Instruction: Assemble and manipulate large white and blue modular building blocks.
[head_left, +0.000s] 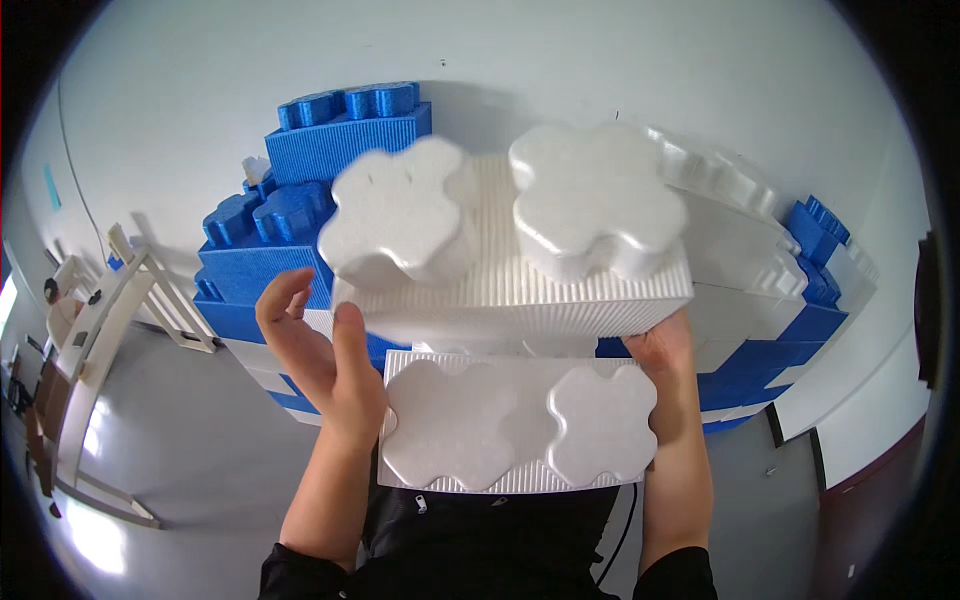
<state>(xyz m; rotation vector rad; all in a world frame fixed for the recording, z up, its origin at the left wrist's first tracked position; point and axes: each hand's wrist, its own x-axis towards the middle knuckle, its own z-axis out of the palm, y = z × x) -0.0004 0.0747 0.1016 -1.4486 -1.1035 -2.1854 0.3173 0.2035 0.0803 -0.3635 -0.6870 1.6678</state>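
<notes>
A large white foam building block [495, 235] with two rounded cross-shaped studs is raised in front of me. My right hand [665, 342] grips its lower right corner from beneath; most of those fingers are hidden behind the block. At the block's left end, my left hand [320, 345] has its fingers apart and curved. Its thumb tip lies by the lower left edge; whether it touches, I cannot tell. Below, between my forearms and close to my body, is a second white foam block [530, 425], studs up. What supports that one is hidden.
Behind the raised block, stacked blue blocks [265, 265] and white blocks [735, 245] form a stepped pile against the white wall [560, 60]. At the left stands a long white table [100, 330], with a person [62, 310] beyond it. A dark cable [625, 530] hangs beside my body.
</notes>
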